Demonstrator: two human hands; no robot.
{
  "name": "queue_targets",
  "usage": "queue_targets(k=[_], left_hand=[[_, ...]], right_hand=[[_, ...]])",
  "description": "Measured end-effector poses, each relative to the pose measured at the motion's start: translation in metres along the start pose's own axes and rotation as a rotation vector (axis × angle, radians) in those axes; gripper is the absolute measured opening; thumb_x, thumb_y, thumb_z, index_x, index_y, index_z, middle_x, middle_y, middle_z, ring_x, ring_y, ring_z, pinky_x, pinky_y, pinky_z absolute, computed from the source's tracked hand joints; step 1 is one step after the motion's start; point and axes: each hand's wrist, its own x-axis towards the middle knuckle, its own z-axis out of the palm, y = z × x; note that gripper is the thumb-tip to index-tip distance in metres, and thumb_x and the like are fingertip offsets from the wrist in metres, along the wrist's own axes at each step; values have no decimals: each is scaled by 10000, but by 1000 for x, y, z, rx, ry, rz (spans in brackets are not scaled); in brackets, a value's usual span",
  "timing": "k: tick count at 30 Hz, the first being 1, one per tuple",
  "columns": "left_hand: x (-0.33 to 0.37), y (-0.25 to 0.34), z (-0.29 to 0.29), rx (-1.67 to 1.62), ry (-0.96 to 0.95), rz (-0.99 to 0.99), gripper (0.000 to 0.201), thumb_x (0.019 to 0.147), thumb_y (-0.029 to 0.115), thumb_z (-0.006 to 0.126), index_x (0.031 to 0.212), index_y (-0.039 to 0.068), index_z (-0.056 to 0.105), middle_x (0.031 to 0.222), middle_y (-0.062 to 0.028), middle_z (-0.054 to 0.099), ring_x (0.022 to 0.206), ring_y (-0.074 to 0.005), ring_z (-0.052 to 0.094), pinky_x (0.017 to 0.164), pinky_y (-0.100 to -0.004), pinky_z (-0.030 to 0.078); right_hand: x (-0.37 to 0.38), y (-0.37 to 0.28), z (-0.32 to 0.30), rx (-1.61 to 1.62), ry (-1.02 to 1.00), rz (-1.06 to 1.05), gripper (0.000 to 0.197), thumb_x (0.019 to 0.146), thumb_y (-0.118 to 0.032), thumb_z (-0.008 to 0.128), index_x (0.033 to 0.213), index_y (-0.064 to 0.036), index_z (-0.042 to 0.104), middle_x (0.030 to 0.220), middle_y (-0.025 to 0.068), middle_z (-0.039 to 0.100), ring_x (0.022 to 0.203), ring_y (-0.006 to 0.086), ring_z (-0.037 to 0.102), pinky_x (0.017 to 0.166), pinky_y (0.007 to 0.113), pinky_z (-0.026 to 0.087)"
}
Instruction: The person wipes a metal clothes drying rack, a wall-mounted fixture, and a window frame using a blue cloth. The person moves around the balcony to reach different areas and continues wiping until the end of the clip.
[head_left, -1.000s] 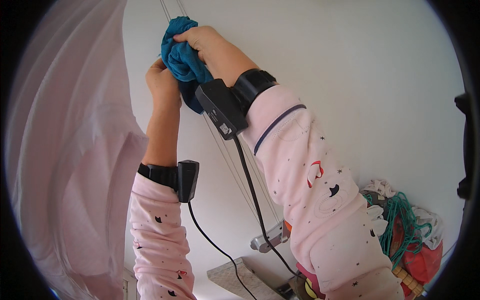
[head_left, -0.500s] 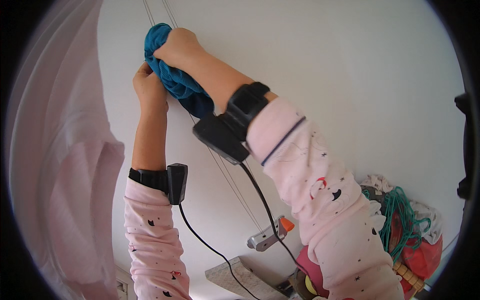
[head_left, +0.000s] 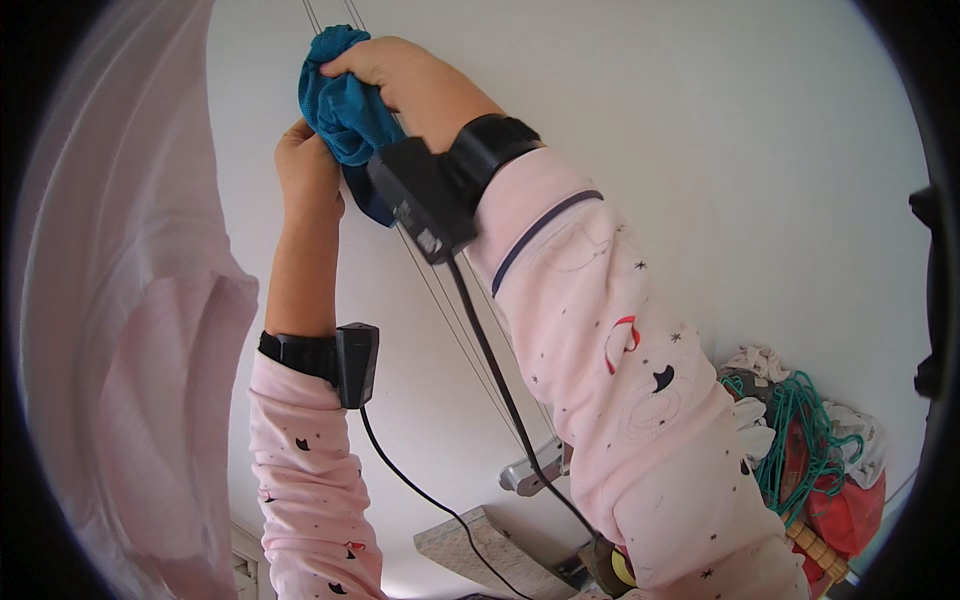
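A bunched teal-blue cloth (head_left: 345,100), with a darker blue part hanging below it, is held up high in front of the wall. My right hand (head_left: 385,68) grips its upper right side, thumb pressed into the folds. From below left, my left hand (head_left: 307,170) pinches the lower edge; its fingertips are partly behind the fabric. Both wrists carry black straps with a black box and a cable. Thin wires (head_left: 445,310) run slantwise behind the cloth, which also hides part of them.
A pale pink garment (head_left: 150,350) hangs close on the left. Below are a metal wall crank (head_left: 530,478) and a grey slab-like board (head_left: 490,550). At lower right lies a heap with green rope (head_left: 800,430) and a red bag (head_left: 848,510).
My right hand has turned and shifted slightly up, its forearm moving left. The cloth is bunched differently and sits a little further right. My sleeve now covers the crank's orange knob.
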Motion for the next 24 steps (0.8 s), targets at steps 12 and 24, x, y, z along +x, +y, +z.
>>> queue_targets(k=[12,24], left_hand=[[7,-5,-16,47,33,39,226,826,14,645,1030,-82,659,857,-105,680,678,-150,637,622,-248,524],[0,-9,-8,2,-12,70,248,886,55,643,1119,-30,641,1018,-93,669,822,-122,622,697,-221,490]], right_hand=[[-6,34,21,97,381,-218,329,725,-94,728,948,137,658,924,264,675,820,336,686,748,396,555],[-34,26,1,-234,499,-585,305,826,-257,651,861,44,693,806,234,680,806,394,673,726,444,525]])
